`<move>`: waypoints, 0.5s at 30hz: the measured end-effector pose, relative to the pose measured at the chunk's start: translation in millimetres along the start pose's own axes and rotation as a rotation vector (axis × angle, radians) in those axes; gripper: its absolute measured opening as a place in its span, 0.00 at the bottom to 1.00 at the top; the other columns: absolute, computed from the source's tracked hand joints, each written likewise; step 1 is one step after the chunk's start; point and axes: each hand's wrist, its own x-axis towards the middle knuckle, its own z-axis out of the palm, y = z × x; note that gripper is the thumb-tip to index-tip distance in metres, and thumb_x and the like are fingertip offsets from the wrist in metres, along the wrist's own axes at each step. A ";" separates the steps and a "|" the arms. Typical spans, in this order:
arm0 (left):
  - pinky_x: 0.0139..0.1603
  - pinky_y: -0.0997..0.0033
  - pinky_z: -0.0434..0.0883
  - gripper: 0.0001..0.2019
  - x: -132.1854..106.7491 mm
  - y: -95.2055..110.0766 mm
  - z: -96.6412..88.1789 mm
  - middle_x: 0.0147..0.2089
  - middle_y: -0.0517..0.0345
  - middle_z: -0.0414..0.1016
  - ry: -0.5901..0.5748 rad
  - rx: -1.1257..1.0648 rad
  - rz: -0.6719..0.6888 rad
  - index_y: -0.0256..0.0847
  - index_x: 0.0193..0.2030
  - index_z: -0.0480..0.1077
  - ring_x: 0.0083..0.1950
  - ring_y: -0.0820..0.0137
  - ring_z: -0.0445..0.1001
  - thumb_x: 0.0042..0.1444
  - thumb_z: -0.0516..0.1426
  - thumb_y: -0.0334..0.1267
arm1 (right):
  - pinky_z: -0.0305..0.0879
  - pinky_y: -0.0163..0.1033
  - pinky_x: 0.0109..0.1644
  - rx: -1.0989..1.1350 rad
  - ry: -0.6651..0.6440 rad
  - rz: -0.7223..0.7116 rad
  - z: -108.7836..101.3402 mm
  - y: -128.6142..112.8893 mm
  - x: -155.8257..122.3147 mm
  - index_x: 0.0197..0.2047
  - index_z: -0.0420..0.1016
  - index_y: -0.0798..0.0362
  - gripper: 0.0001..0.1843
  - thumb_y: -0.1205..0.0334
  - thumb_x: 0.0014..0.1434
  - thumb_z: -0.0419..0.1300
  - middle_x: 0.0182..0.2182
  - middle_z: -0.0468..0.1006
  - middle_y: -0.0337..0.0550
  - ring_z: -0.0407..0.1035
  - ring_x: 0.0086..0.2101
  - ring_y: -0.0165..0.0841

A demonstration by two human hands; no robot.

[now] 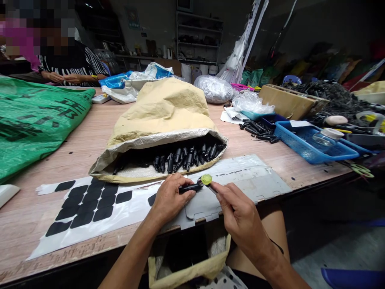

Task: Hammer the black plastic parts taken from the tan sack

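Observation:
My left hand point(172, 196) is closed around a slim black tube-shaped part point(191, 187), which points right. My right hand point(240, 208) pinches a thin, short piece whose exact kind I cannot make out. At its tip, beside the end of the black part, is a small round yellow-green piece point(206, 179). Both hands are above a grey board point(240, 180) at the table's front edge. Just beyond them lies a paper sack point(168, 108), its mouth facing me, with many similar black parts point(189, 157) inside.
White sheets with black rounded-square stickers point(87, 202) lie left. A green woven sack point(39, 120) covers the far left. At right are loose black parts point(258, 130) and a blue basket point(313, 150). Another open sack point(189, 273) is below the edge. A person point(72, 60) sits across.

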 end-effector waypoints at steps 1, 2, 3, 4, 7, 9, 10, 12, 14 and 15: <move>0.52 0.62 0.66 0.08 0.1 -0.1 0.2 0.42 0.57 0.76 0.002 -0.003 0.002 0.45 0.42 0.80 0.49 0.61 0.72 0.55 0.64 0.35 | 0.71 0.39 0.49 0.011 0.013 -0.013 0.7 -2.7 0.5 0.64 0.72 0.48 0.22 0.68 0.70 0.51 0.41 0.76 0.45 0.72 0.43 0.34; 0.52 0.62 0.66 0.08 0.1 0.0 0.4 0.42 0.57 0.76 0.003 -0.003 0.005 0.45 0.42 0.80 0.49 0.61 0.72 0.55 0.64 0.35 | 0.71 0.39 0.48 0.016 0.017 -0.023 2.0 -5.2 0.8 0.64 0.71 0.48 0.23 0.68 0.70 0.51 0.42 0.76 0.45 0.72 0.43 0.34; 0.51 0.62 0.66 0.07 0.2 0.1 0.6 0.41 0.57 0.76 0.004 -0.002 0.005 0.45 0.42 0.80 0.49 0.61 0.72 0.55 0.64 0.34 | 0.71 0.39 0.48 0.013 0.008 -0.029 4.0 -7.2 0.7 0.65 0.71 0.47 0.23 0.69 0.70 0.50 0.41 0.76 0.45 0.72 0.42 0.33; 0.50 0.63 0.66 0.07 0.2 0.3 0.8 0.41 0.57 0.76 0.003 0.002 0.003 0.45 0.41 0.80 0.49 0.61 0.72 0.55 0.63 0.34 | 0.71 0.39 0.47 0.005 -0.012 -0.031 6.2 -8.3 0.5 0.65 0.71 0.47 0.23 0.69 0.70 0.50 0.40 0.76 0.45 0.72 0.41 0.33; 0.50 0.63 0.66 0.06 -0.2 1.0 1.0 0.40 0.57 0.76 0.005 0.009 -0.008 0.45 0.39 0.80 0.48 0.61 0.72 0.56 0.63 0.35 | 0.71 0.39 0.46 -0.014 -0.070 -0.017 10.0 -5.9 0.4 0.64 0.72 0.45 0.23 0.67 0.70 0.49 0.39 0.76 0.44 0.72 0.40 0.34; 0.51 0.63 0.66 0.07 -0.5 1.6 0.8 0.41 0.58 0.76 0.011 0.007 -0.010 0.45 0.41 0.80 0.49 0.61 0.72 0.54 0.63 0.34 | 0.70 0.39 0.48 -0.016 -0.040 -0.005 6.3 1.3 3.1 0.63 0.73 0.46 0.22 0.66 0.70 0.50 0.41 0.77 0.44 0.73 0.42 0.34; 0.51 0.63 0.66 0.09 -0.7 2.1 0.6 0.41 0.58 0.76 0.014 0.009 -0.010 0.45 0.42 0.80 0.49 0.61 0.72 0.54 0.63 0.34 | 0.70 0.39 0.50 -0.026 -0.008 0.002 2.2 6.9 5.8 0.63 0.73 0.46 0.21 0.65 0.70 0.51 0.42 0.78 0.44 0.73 0.43 0.34; 0.51 0.63 0.66 0.10 -0.9 3.8 -0.3 0.41 0.58 0.76 0.013 0.021 -0.014 0.45 0.42 0.79 0.48 0.61 0.72 0.53 0.63 0.33 | 0.68 0.40 0.52 -0.089 0.059 0.026 -9.3 22.2 14.1 0.61 0.74 0.46 0.20 0.64 0.70 0.52 0.45 0.78 0.45 0.73 0.46 0.35; 0.50 0.62 0.66 0.09 -1.4 6.2 -1.5 0.42 0.58 0.77 0.008 0.037 -0.022 0.44 0.42 0.78 0.48 0.60 0.72 0.53 0.62 0.33 | 0.67 0.41 0.52 -0.231 0.112 0.089 -22.4 42.9 25.1 0.59 0.76 0.48 0.19 0.63 0.69 0.53 0.44 0.79 0.45 0.73 0.45 0.36; 0.50 0.62 0.66 0.09 -1.7 7.6 -2.1 0.42 0.58 0.77 0.004 0.044 -0.026 0.44 0.42 0.78 0.48 0.60 0.72 0.53 0.62 0.33 | 0.66 0.41 0.50 -0.324 0.126 0.133 -28.4 54.7 31.0 0.57 0.78 0.48 0.18 0.63 0.68 0.53 0.42 0.79 0.44 0.73 0.44 0.37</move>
